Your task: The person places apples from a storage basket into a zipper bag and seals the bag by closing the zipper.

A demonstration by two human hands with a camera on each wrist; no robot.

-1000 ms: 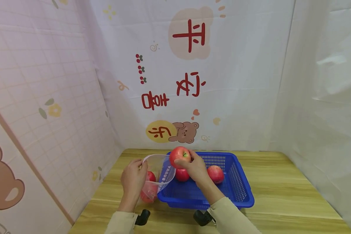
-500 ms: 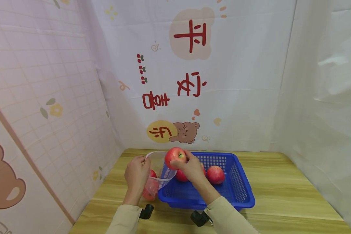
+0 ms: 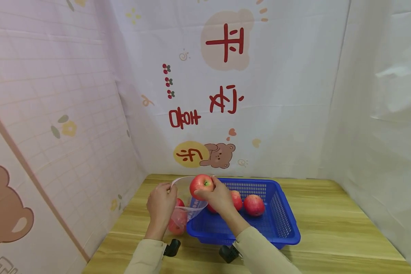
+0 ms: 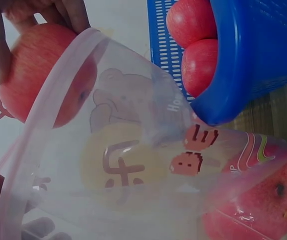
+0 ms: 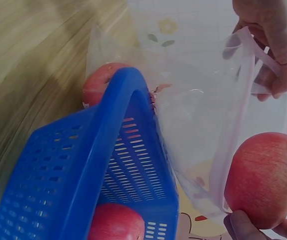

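My right hand (image 3: 222, 196) grips a red apple (image 3: 201, 186) at the mouth of a clear plastic bag (image 4: 148, 165). The bag's pink rim (image 5: 236, 115) stands spread, and part of this apple shows through the film in the left wrist view. Pinching the rim on its left side is my left hand (image 3: 161, 203). Apples (image 3: 178, 221) lie low in the bag, seen through the plastic in front of the table; how many is hard to tell. Just right of the bag stands a blue basket (image 3: 292, 239) holding several apples (image 3: 254, 205), partly hidden by my right hand.
The wood-grain table (image 3: 346, 220) extends right of the basket. A white printed cloth (image 3: 287, 95) hangs behind and at both sides. Black wrist cameras (image 3: 172, 248) sit under both wrists, close over the table's near part.
My right hand has carried the apple left and slightly down, from over the basket to the bag's mouth. My left hand, still pinching the rim, has shifted slightly right.
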